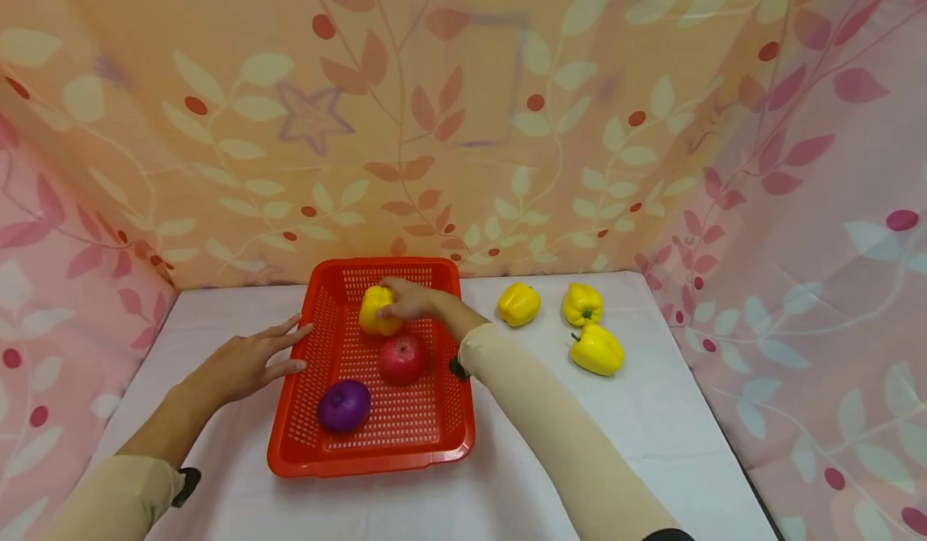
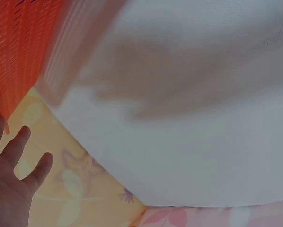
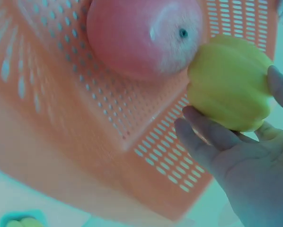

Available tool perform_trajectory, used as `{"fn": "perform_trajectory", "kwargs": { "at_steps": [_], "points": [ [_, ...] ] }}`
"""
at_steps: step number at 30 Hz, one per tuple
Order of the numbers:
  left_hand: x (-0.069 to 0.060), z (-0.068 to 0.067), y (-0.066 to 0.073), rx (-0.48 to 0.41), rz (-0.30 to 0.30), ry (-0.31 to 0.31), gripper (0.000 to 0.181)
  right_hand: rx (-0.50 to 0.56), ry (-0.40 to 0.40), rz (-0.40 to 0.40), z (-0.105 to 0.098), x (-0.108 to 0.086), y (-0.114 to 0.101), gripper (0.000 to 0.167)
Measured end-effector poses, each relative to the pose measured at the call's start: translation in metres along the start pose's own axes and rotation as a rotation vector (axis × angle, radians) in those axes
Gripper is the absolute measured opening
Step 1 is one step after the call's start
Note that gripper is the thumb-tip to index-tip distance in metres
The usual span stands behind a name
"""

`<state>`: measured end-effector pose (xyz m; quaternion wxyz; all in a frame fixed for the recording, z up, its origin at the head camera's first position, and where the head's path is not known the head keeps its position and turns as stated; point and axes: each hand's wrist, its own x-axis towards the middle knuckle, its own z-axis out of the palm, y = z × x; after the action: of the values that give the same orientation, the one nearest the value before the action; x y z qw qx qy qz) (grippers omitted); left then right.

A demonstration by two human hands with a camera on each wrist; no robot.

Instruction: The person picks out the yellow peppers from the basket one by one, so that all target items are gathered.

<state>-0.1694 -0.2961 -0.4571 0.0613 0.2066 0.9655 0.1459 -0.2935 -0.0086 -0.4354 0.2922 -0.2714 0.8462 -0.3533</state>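
Note:
In the head view a red plastic basket (image 1: 304,412) stands on the white table. My right hand (image 1: 411,299) reaches over its far part and grips a yellow bell pepper (image 1: 376,312) between thumb and fingers; the right wrist view shows the same bell pepper (image 3: 231,82) in that hand (image 3: 245,161). Just nearer in the basket sits a pinkish-red round fruit (image 1: 401,360), possibly an apple or pomegranate. A purple round fruit (image 1: 344,406) lies at the near left corner. Along the basket's left rim my left hand (image 1: 249,361) is spread with fingers extended, fingertips at the rim.
Right of the basket, three more yellow bell peppers lie on the table: one pepper (image 1: 519,304) near the back edge, another pepper (image 1: 582,305) farther right, and a third pepper (image 1: 598,349) in front of it. Patterned cloth (image 1: 463,122) hangs behind and at both sides.

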Motion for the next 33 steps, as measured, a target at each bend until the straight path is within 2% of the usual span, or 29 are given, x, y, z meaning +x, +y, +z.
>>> {"fn": "perform_trajectory", "kwargs": {
  "at_steps": [8,13,19,24,33],
  "points": [
    [-0.001,0.0,0.0,-0.004,-0.005,0.002,0.071,0.036,-0.017,-0.071,-0.014,-0.02,-0.001,0.051],
    [-0.003,0.0,0.0,-0.012,-0.004,0.01,0.07,0.036,-0.004,-0.161,-0.021,-0.038,0.002,0.051],
    [-0.002,0.001,0.0,-0.013,0.01,0.022,0.069,0.077,0.061,-0.251,-0.027,-0.062,0.017,0.054],
    [-0.001,0.0,-0.001,-0.006,0.016,0.031,0.069,0.131,0.137,-0.291,-0.035,-0.084,0.035,0.054],
    [-0.001,0.0,0.0,-0.004,-0.004,0.014,0.07,0.161,0.224,-0.281,-0.051,-0.122,0.064,0.055]
  ]
}}
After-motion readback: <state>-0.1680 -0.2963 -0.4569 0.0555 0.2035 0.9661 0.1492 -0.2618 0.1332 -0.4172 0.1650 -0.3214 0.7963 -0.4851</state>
